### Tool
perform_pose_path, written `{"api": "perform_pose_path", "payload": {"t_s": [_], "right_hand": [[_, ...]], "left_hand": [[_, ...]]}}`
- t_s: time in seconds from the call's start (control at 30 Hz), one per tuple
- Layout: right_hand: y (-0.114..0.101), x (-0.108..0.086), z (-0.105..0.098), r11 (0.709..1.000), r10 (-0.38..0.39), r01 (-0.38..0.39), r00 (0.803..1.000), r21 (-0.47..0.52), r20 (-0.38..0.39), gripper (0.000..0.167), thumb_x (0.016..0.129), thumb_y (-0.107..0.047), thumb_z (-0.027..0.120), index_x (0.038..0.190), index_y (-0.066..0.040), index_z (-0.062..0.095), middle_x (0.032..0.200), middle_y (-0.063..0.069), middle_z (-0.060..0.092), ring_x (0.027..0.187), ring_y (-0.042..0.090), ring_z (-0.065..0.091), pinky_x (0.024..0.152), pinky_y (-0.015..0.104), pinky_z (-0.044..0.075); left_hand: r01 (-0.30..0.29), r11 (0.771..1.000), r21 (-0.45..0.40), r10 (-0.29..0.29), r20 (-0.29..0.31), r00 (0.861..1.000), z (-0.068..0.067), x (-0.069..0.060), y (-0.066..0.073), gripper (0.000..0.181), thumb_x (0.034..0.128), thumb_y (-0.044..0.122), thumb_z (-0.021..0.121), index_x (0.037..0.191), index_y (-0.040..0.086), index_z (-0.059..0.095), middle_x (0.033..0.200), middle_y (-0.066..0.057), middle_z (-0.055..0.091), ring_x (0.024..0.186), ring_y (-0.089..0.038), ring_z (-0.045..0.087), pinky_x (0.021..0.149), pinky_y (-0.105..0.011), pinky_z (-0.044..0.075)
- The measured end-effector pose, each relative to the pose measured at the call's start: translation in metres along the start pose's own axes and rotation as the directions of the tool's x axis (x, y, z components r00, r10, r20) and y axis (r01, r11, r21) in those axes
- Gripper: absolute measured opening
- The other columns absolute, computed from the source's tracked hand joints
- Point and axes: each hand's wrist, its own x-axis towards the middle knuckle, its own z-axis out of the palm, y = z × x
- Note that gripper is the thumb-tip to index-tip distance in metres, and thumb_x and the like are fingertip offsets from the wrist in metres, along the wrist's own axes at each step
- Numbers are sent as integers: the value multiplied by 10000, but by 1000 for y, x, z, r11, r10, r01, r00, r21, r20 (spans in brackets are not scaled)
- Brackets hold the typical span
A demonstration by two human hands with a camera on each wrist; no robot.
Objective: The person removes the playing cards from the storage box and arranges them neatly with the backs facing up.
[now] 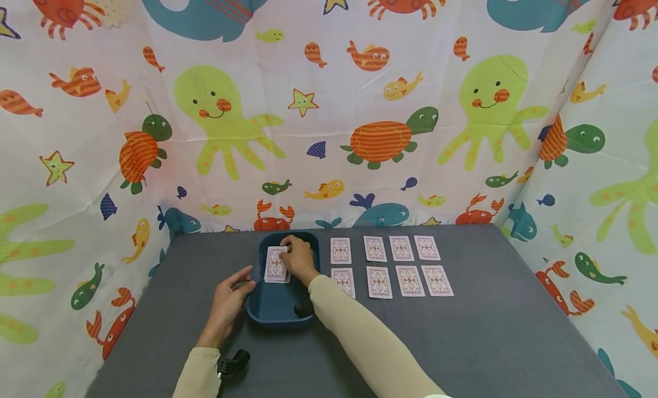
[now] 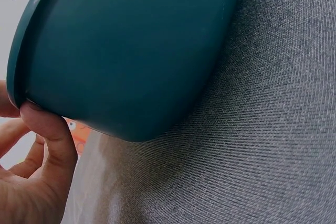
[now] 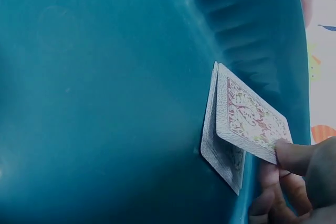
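A blue plastic tray [image 1: 280, 315] stands on the table, with a small stack of face-down playing cards [image 3: 226, 169] inside it. The right hand [image 1: 299, 258] reaches in and pinches the edge of a playing card [image 3: 252, 114] between thumb and fingers. That card is tilted up from the stack, one edge still against it. At the tray's left rim is the left hand [image 1: 230, 301]; its thumb [image 2: 50, 124] presses just under the rim, with a fingertip at the other side. The card faces are hidden.
Face-down cards lie in two rows right of the tray, among them a front card [image 1: 379, 282] and a back card [image 1: 340, 250]. A dark object [image 1: 303, 309] shows by the tray's front right corner. A patterned curtain [image 1: 319, 129] hangs behind the grey table [image 1: 493, 341].
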Motion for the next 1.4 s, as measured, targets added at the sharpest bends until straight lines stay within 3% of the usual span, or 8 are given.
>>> {"api": "perform_pose_path", "payload": {"t_s": [0.33, 0.73, 1.1, 1.4], "right_hand": [[-4, 1, -8, 998, -9, 10, 999, 57, -33, 158, 930, -201, 675, 1071, -145, 718, 863, -1, 667, 731, 113, 578, 689, 285, 505], [-22, -2, -33, 993, -27, 31, 999, 111, -33, 96, 934, -184, 666, 1007, -143, 713, 813, 4, 676, 679, 113, 573, 609, 245, 463], [-22, -13, -52, 974, 21, -13, 999, 227, -35, 102, 928, -217, 677, 1007, -169, 720, 826, -15, 710, 749, 108, 622, 675, 265, 508], [-18, -33, -68, 969, -19, 31, 999, 245, -48, 132, 925, -245, 683, 1006, -148, 721, 803, 31, 724, 710, 120, 583, 654, 270, 462]], "left_hand": [[-6, 1000, -8, 6, 16, 1000, 3, -1, 0, 465, 961, 153, 599, 1420, 161, 530, 1383, -153, 506, 928, -137, 532, 649, -265, 452], [-4, 1000, 1, 4, 3, 1000, 4, -1, 2, 434, 967, 148, 591, 1398, 182, 554, 1349, -133, 519, 947, -168, 532, 640, -270, 453], [2, 999, 33, -2, 5, 1000, 0, 1, -1, 465, 966, 166, 585, 1426, 195, 525, 1362, -123, 514, 1139, -236, 521, 756, -282, 460], [-13, 1000, 16, 12, 11, 1000, 0, 0, -3, 464, 969, 171, 589, 1428, 181, 522, 1372, -133, 508, 1143, -250, 514, 771, -268, 465]]}}
